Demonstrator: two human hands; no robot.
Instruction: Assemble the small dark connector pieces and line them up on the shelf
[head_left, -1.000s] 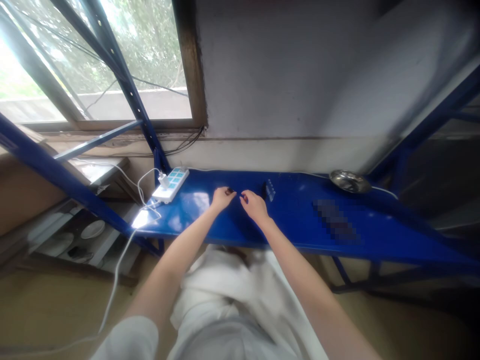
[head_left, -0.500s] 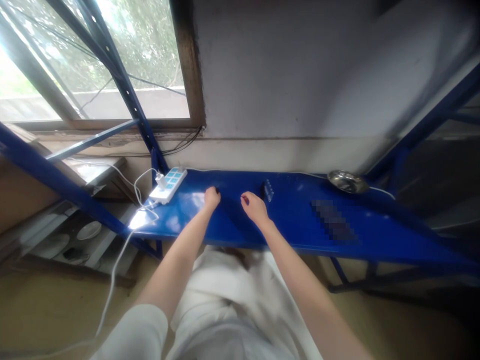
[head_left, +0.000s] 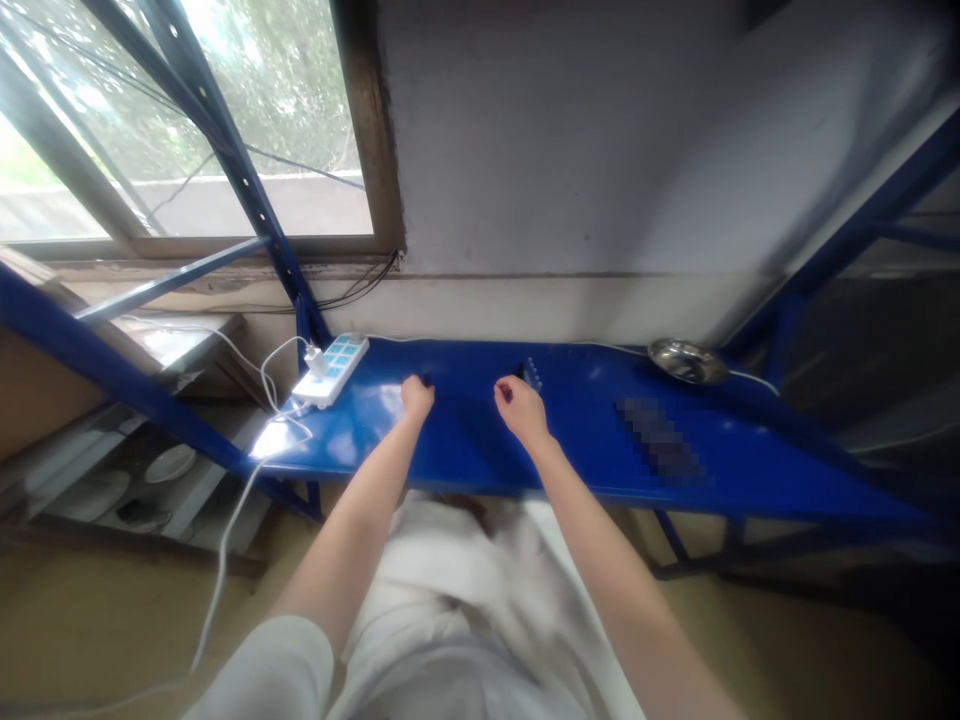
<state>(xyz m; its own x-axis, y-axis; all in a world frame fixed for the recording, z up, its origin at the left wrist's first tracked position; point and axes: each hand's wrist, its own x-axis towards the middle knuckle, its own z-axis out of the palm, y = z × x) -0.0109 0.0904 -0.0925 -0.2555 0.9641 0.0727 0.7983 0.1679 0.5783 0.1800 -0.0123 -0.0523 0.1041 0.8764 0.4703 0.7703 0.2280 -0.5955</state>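
Note:
Over the blue table (head_left: 465, 450), my left hand (head_left: 417, 396) is closed, with a small dark thing showing at its fingertips; its kind is too small to make out. My right hand (head_left: 523, 408) is closed too, fingers curled in a pinch, and whatever they may hold is hidden. Just behind the right hand stands a small clear piece with a row of bumps (head_left: 533, 374), dark on its left side and partly covered by the hand. The two hands are apart from each other.
A white power strip (head_left: 334, 370) with a plug and cord lies at the table's left end. On the right are a shiny metal dish (head_left: 686, 361) and a blurred-out dark object (head_left: 660, 440). Blue frame posts (head_left: 247, 190) rise at both ends, before a wall and window.
My right hand has shifted a little right, closer to the clear bumpy piece, widening the gap between my hands. The left hand stays closed in about the same place.

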